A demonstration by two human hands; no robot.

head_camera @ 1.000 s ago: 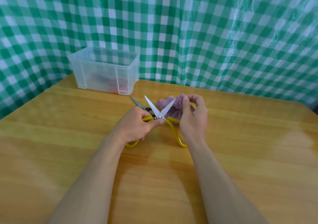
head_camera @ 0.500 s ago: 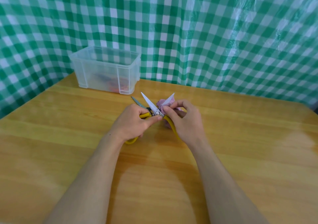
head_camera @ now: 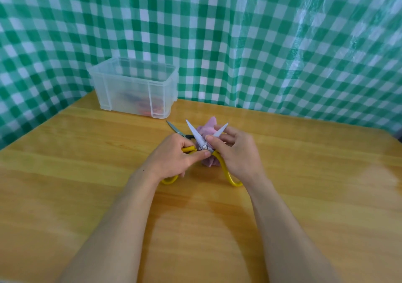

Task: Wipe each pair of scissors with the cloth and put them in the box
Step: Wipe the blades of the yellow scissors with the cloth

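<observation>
1. Your left hand [head_camera: 174,158] is closed round the left handle of the yellow scissors [head_camera: 205,147], fingers curled over the loop and the thumb pressed up near the pivot.
2. Your right hand [head_camera: 237,154] is pinched on the scissors' right blade close to the pivot. The thumb is on the near face and the fingers are curled behind, with the pink cloth [head_camera: 208,128] bunched against the blade.
3. The yellow scissors are held on the near side of the box [head_camera: 130,87], just right of its near right corner and apart from it. The blades are spread in a V with both tips pointing back toward the box side of the table [head_camera: 304,174].
4. The right yellow handle loops down under your right palm, farther from the box than the pivot.
5. Part of the pink cloth shows between the two blades and part hangs below the pivot, on the side away from the box.
6. A second pair of scissors [head_camera: 176,130] lies flat between the box and your left hand. Its blade tip points at the box's near right corner, and its dark handle is mostly hidden behind your knuckles.
7. The box is clear plastic with no lid on. Blurred reddish and dark shapes show through its front wall, and you cannot tell what they are.
8. A green-and-white checked curtain [head_camera: 239,43] hangs right behind the box.
</observation>
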